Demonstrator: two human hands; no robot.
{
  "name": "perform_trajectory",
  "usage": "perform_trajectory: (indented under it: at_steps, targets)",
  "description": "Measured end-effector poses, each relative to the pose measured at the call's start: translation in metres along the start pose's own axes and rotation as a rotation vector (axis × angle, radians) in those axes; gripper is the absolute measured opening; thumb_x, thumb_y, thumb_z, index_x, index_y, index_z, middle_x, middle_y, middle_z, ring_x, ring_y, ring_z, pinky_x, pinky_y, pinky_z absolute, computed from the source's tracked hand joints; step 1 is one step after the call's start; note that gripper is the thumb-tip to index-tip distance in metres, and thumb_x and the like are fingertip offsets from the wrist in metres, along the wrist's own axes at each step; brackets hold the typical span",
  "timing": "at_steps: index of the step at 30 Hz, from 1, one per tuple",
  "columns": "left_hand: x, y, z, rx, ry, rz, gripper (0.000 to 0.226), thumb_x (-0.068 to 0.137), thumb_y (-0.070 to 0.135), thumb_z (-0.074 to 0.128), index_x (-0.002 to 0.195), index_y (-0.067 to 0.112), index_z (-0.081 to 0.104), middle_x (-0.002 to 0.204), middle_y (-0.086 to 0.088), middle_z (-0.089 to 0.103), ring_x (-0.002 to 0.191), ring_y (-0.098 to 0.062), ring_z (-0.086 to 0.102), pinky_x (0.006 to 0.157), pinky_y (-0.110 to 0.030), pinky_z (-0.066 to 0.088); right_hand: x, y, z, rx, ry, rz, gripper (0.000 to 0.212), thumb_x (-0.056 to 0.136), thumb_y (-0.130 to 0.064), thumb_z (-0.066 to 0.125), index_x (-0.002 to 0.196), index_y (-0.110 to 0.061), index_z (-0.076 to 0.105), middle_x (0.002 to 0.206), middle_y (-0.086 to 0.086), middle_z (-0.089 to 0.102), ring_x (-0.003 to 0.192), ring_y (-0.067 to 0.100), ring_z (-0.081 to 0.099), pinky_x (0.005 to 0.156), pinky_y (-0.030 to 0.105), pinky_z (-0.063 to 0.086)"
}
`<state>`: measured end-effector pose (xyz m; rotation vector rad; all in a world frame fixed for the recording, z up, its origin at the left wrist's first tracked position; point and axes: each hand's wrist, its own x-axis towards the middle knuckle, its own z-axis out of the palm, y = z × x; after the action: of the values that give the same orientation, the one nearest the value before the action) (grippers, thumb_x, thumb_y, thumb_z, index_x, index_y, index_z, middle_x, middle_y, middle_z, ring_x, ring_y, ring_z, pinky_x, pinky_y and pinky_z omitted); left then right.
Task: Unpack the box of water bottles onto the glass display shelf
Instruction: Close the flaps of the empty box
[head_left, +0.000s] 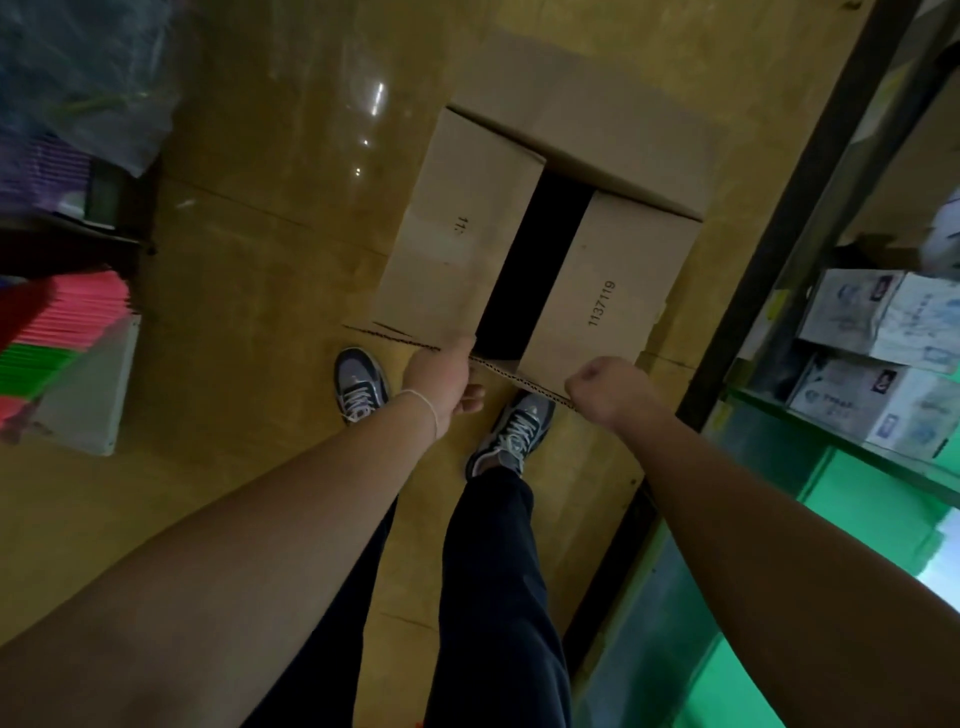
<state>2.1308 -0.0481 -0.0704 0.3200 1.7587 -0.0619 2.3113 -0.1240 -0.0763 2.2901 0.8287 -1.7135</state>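
Observation:
A brown cardboard box (613, 270) stands on the glossy yellow floor in front of my feet. Its two top flaps lie partly apart, with a dark gap (535, 265) between them; nothing inside shows. My left hand (441, 379) grips the near edge of the box at the left flap, fingers curled under the cardboard rim. My right hand (608, 389) is curled over the near edge at the right flap, which bears the printed number 1137119. The glass display shelf (841, 364) with a dark frame rises on the right. No water bottles are visible.
Boxed goods (883, 322) sit on the shelf at the right, above a green panel (857, 504). At the left stand stacked pink and green folders (67, 332) in a white holder and a plastic-wrapped bundle (88, 78). My shoes (361, 384) stand right behind the box.

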Motion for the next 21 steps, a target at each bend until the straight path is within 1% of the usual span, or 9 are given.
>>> perform_trajectory:
  at_steps: [3,4,6,8,10,14,16,18,21]
  targets:
    - [0.0,0.003,0.026,0.134,-0.05,-0.021,0.041,0.095,0.048,0.052,0.101,0.008,0.06,0.081,-0.008,0.06,0.063,-0.023,0.06,0.057,-0.032,0.054,0.016,-0.009,-0.007,0.053,0.054,-0.037,0.026,0.093,-0.02,0.051,0.069,-0.012,0.053,0.067,0.005,0.055,0.074,0.028,0.056,0.062,0.03,0.044]
    - [0.0,0.007,0.034,0.163,-0.06,-0.035,0.044,0.095,0.051,0.051,0.099,0.008,0.06,0.079,-0.008,0.06,0.061,-0.023,0.059,0.057,-0.031,0.053,0.023,-0.011,-0.011,0.053,0.079,-0.055,0.027,0.093,-0.02,0.051,0.067,-0.014,0.052,0.067,0.004,0.056,0.074,0.03,0.058,0.061,0.03,0.044]
    - [0.004,0.019,0.047,0.235,-0.071,-0.074,0.049,0.094,0.055,0.047,0.094,0.008,0.059,0.076,-0.008,0.061,0.058,-0.023,0.058,0.056,-0.029,0.05,0.035,-0.014,-0.02,0.027,0.137,-0.083,0.022,0.094,-0.023,0.051,0.077,-0.013,0.061,0.08,0.008,0.065,0.085,0.032,0.064,0.07,0.034,0.052]
    - [0.011,0.034,0.059,0.317,-0.073,-0.103,0.054,0.094,0.057,0.043,0.091,0.006,0.06,0.075,-0.01,0.063,0.058,-0.024,0.059,0.058,-0.029,0.05,0.048,-0.017,-0.03,-0.005,0.198,-0.1,0.02,0.094,-0.026,0.051,0.092,-0.012,0.066,0.096,0.01,0.069,0.093,0.031,0.065,0.082,0.041,0.056]
    - [0.02,0.05,0.072,0.396,-0.083,-0.113,0.055,0.096,0.056,0.04,0.087,0.005,0.059,0.073,-0.01,0.063,0.058,-0.024,0.06,0.058,-0.029,0.049,0.06,-0.018,-0.038,-0.038,0.24,-0.117,0.024,0.094,-0.029,0.051,0.102,-0.012,0.066,0.102,0.012,0.069,0.097,0.032,0.064,0.085,0.046,0.055]
    - [0.046,0.073,0.089,0.56,-0.091,-0.138,0.051,0.098,0.048,0.037,0.087,0.004,0.06,0.07,-0.01,0.063,0.055,-0.024,0.059,0.055,-0.027,0.047,0.086,-0.018,-0.056,-0.08,0.326,-0.162,0.039,0.093,-0.034,0.05,0.122,-0.012,0.064,0.117,0.013,0.066,0.105,0.033,0.062,0.09,0.046,0.054]
    - [0.06,0.078,0.093,0.614,-0.098,-0.156,0.052,0.098,0.048,0.037,0.089,0.003,0.062,0.069,-0.01,0.065,0.056,-0.024,0.06,0.057,-0.027,0.047,0.1,-0.018,-0.068,-0.08,0.405,-0.183,0.042,0.095,-0.032,0.05,0.13,-0.01,0.06,0.124,0.016,0.061,0.11,0.032,0.06,0.096,0.044,0.051]
    - [0.072,0.082,0.097,0.645,-0.107,-0.172,0.055,0.098,0.05,0.036,0.092,0.002,0.063,0.071,-0.011,0.066,0.058,-0.025,0.062,0.058,-0.028,0.048,0.113,-0.019,-0.082,-0.089,0.495,-0.188,0.044,0.096,-0.03,0.049,0.134,-0.01,0.057,0.133,0.017,0.054,0.124,0.033,0.05,0.107,0.041,0.041]
    - [0.082,0.084,0.1,0.688,-0.104,-0.16,0.06,0.099,0.053,0.034,0.094,0.002,0.063,0.072,-0.012,0.065,0.057,-0.025,0.062,0.058,-0.028,0.048,0.129,-0.022,-0.102,-0.105,0.576,-0.17,0.046,0.096,-0.03,0.049,0.136,-0.007,0.053,0.136,0.02,0.047,0.129,0.037,0.04,0.107,0.042,0.035]
